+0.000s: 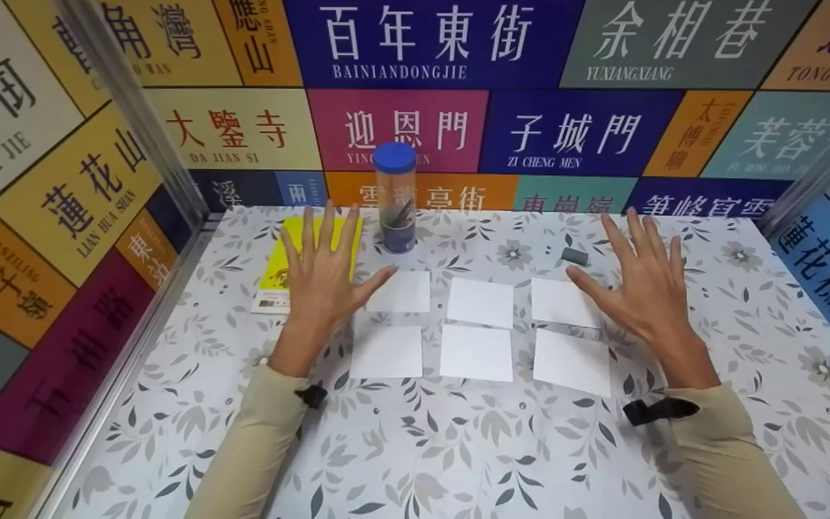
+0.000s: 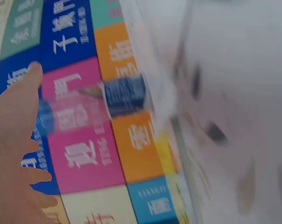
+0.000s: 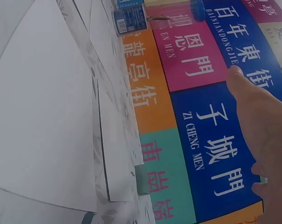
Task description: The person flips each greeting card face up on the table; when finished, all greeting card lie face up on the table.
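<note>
My left hand point(image 1: 320, 277), fingers spread, hangs in front of a yellow booklet point(image 1: 275, 270) and overlaps it in the head view. Its thumb appears over the edge of a white paper square point(image 1: 404, 292), but contact cannot be told. With its fingers fanned out too, my right hand point(image 1: 645, 288) is nearest another white square point(image 1: 563, 301) and a small grey block point(image 1: 575, 256). Neither hand holds anything. The white squares lie in two rows of three, including a front middle one point(image 1: 476, 353). The left wrist view shows the left hand point(image 2: 19, 154) raised before the wall.
A clear tube with a blue lid point(image 1: 395, 198) stands upright at the back, dark contents inside. The table point(image 1: 458, 461) has a leaf-patterned cover. Panels with Chinese lettering point(image 1: 400, 130) rise behind and at both sides. Black straps point(image 1: 660, 409) circle the wrists.
</note>
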Action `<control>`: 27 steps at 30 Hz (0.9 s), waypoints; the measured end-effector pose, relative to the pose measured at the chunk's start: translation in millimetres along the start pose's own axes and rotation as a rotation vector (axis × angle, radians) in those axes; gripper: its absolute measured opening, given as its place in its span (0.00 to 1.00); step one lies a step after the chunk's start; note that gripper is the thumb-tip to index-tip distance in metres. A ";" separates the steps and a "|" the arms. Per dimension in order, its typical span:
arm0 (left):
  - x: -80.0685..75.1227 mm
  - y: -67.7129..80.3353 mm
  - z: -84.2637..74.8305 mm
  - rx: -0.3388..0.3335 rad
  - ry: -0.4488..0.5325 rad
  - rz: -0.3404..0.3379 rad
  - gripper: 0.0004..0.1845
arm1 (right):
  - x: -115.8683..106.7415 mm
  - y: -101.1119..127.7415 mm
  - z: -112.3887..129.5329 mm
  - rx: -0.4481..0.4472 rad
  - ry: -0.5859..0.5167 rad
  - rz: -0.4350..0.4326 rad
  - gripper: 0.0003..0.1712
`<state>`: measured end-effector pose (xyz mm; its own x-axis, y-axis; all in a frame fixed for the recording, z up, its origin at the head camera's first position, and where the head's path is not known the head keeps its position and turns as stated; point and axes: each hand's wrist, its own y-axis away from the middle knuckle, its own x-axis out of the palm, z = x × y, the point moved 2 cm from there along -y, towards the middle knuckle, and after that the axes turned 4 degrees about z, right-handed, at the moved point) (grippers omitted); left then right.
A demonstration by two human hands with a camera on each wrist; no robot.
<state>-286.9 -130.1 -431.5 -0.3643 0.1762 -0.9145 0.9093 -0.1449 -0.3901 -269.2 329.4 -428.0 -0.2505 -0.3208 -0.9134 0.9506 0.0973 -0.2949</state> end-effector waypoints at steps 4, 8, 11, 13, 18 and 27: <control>-3.3 3.5 -30.8 0.111 0.103 -0.029 0.54 | -2.5 8.8 5.0 -0.059 -0.110 -0.012 0.46; 0.6 9.2 -66.5 0.229 0.206 0.013 0.48 | -0.2 20.0 7.4 -0.113 -0.162 0.091 0.32; 8.3 13.5 -94.4 0.314 0.272 0.098 0.43 | 4.2 27.1 5.5 -0.139 -0.170 0.205 0.26; 14.7 15.2 -112.6 0.375 0.306 0.159 0.40 | 8.1 30.8 2.4 -0.152 -0.179 0.277 0.23; 26.7 14.6 -153.0 0.521 0.329 0.293 0.38 | 17.8 36.7 -6.6 -0.142 -0.223 0.444 0.24; 41.4 13.5 -210.7 0.678 0.306 0.499 0.36 | 25.5 43.9 -4.0 -0.187 -0.184 0.552 0.40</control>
<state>-247.3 80.4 -452.0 0.1993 0.1771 -0.9638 0.5982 -0.8010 -0.0235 -234.6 329.3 -465.4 0.3216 -0.3315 -0.8869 0.8785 0.4540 0.1488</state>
